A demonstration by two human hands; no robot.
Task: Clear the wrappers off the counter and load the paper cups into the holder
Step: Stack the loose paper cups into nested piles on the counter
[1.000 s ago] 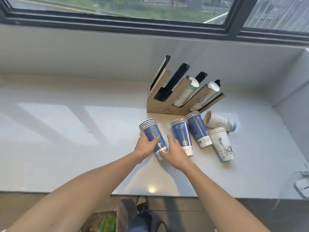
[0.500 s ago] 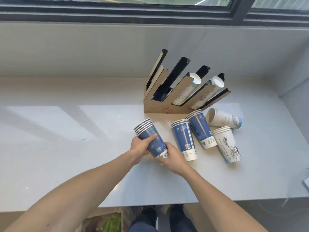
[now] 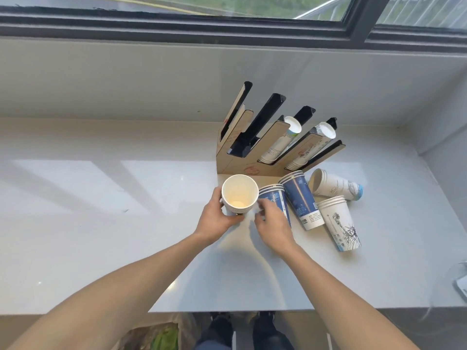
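Observation:
My left hand (image 3: 217, 218) grips a stack of blue paper cups (image 3: 239, 194), held upright with the open mouth facing me. My right hand (image 3: 273, 223) is just right of it, fingers pinched at the stack's lower side; what they pinch is unclear. The cardboard cup holder (image 3: 240, 157) stands behind, with white cup stacks (image 3: 283, 142) in its two right slots and dark empty slots to the left. On the counter (image 3: 101, 198) lie two blue stacks (image 3: 300, 200), one partly under my right hand, a white printed stack (image 3: 340, 224) and a white cup on its side (image 3: 333, 188).
A low wall under the window runs behind the holder, and a side wall closes the counter's right end. A white object with a cable (image 3: 462, 286) lies at the right edge. Below the counter's front edge is a bag with green contents (image 3: 161, 337).
The blue stack has been lifted off the counter and turned upright, its mouth now facing me. My right hand has slid from its base to its lower side.

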